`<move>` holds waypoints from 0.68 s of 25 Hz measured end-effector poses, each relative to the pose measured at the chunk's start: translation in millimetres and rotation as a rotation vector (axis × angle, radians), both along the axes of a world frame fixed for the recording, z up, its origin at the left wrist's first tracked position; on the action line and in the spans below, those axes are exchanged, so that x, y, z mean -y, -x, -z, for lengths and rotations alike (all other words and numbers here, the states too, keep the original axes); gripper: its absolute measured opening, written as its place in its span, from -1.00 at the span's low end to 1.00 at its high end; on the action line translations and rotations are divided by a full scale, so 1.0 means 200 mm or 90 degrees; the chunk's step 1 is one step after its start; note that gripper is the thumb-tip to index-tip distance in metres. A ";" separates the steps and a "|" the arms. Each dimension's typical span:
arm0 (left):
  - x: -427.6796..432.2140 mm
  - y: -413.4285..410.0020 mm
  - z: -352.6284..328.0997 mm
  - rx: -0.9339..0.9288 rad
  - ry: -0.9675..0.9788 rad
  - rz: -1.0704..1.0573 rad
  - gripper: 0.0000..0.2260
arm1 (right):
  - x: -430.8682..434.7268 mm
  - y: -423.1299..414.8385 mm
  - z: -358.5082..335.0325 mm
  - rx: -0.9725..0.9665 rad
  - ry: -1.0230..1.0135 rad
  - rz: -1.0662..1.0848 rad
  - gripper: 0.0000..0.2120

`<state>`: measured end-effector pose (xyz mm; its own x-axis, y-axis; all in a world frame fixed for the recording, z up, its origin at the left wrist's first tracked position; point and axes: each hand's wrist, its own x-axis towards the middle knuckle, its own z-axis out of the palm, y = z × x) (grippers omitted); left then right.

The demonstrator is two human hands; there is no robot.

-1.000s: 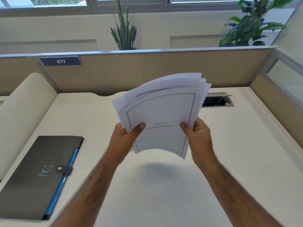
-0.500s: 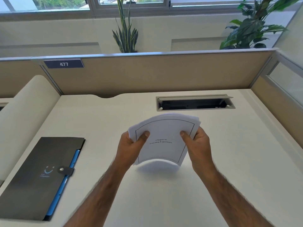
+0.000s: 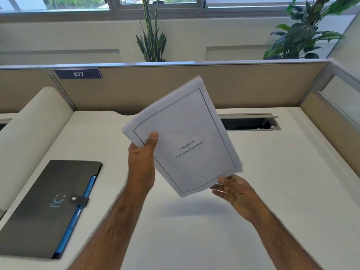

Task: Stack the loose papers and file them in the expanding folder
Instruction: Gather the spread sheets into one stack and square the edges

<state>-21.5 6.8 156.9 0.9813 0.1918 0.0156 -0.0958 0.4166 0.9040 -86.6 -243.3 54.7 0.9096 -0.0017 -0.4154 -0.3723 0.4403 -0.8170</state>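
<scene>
A squared-up stack of white papers (image 3: 187, 137) with a bordered title page is held in the air above the desk, tilted so its top leans right. My left hand (image 3: 143, 158) grips its left edge, thumb on the front. My right hand (image 3: 236, 193) sits at the lower right corner, fingers loosely spread and touching the bottom edge. The dark grey expanding folder (image 3: 44, 207) lies flat and closed with its snap strap at the desk's left, blue dividers showing along its right edge.
The white desk (image 3: 194, 230) is bounded by tan cubicle partitions (image 3: 136, 90) at the back and right. A cable slot (image 3: 251, 123) is cut in the desk behind the papers. A rounded white panel (image 3: 29, 133) rises on the left.
The stack was tapped down near the desk, then lifted again and rotated. Its edges are now even. My right hand slid from the side to the lower corner and loosened.
</scene>
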 end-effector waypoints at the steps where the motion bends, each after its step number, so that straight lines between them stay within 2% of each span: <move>1: 0.01 -0.01 -0.01 0.002 0.048 -0.002 -0.82 | -0.02 0.01 0.00 0.019 -0.052 -0.017 -0.52; 3: 0.05 0.00 -0.01 -0.002 0.089 0.019 -0.79 | -0.09 0.00 -0.05 0.063 -0.117 -0.008 -0.61; 5: 0.07 0.02 0.02 -0.012 0.081 0.041 -0.78 | -0.14 -0.04 -0.09 0.082 -0.130 0.066 -0.60; 7: -0.03 0.02 0.03 -0.032 0.090 0.062 -0.74 | -0.12 -0.07 -0.15 0.090 -0.076 0.140 -0.64; 9: -0.23 -0.03 0.04 -0.040 0.092 0.138 -0.52 | -0.07 -0.08 -0.20 0.102 0.018 0.165 -0.70; 11: -0.40 -0.07 0.02 -0.071 -0.021 0.253 -0.41 | -0.02 -0.07 -0.22 0.115 0.117 0.163 -0.74; 13: -0.43 -0.07 0.05 -0.107 -0.214 0.318 -0.55 | -0.03 -0.07 -0.22 0.125 0.198 0.152 -0.77; 14: -0.39 -0.06 0.08 -0.110 -0.271 0.323 -0.66 | -0.06 -0.06 -0.22 0.129 0.231 0.145 -0.79; 17: -0.26 0.00 0.16 -0.060 -0.257 0.228 -0.86 | -0.13 -0.07 -0.19 0.150 0.290 0.169 -0.84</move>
